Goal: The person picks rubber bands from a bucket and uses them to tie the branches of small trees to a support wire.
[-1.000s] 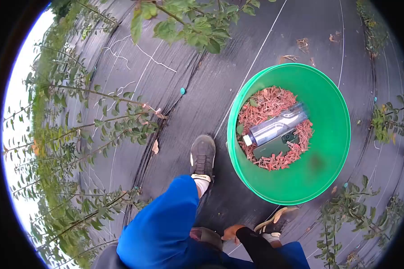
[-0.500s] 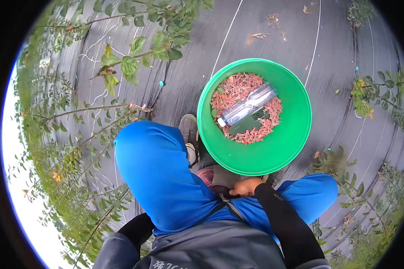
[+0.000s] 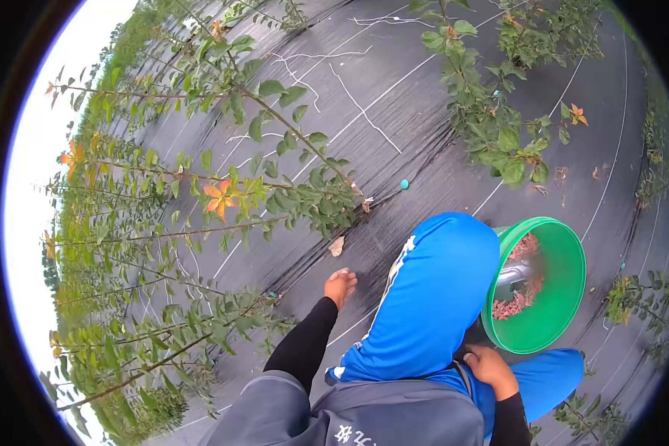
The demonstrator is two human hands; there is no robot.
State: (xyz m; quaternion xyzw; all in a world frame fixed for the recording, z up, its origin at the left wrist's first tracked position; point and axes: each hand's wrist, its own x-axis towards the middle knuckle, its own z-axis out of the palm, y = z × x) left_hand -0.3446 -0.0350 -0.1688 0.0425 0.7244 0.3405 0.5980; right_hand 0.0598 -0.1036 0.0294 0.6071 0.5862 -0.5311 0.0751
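My left hand (image 3: 340,287) is stretched out over the dark ground sheet, to the left of my raised knee. Its fingers are curled together, and what is in them, if anything, is too small to make out. A dry tan leaf (image 3: 337,246) lies just above it. My right hand (image 3: 489,368) rests in my lap with its fingers curled under; what they close on is hidden. Past my right hand, the green bucket (image 3: 544,338) holds many small reddish-pink pieces (image 3: 526,247) and a clear plastic bottle (image 3: 513,274), partly blocked by my knee.
Leafy branches (image 3: 297,134) with some orange leaves reach in from the left. Another plant (image 3: 509,141) stands ahead. Black ground sheet (image 3: 409,111) with white lines covers the ground, with a teal round peg (image 3: 404,184) in it.
The view has swung left, so the bucket now sits farther right. My left hand, out of sight before, has come out over the sheet. My right hand stays near my lap.
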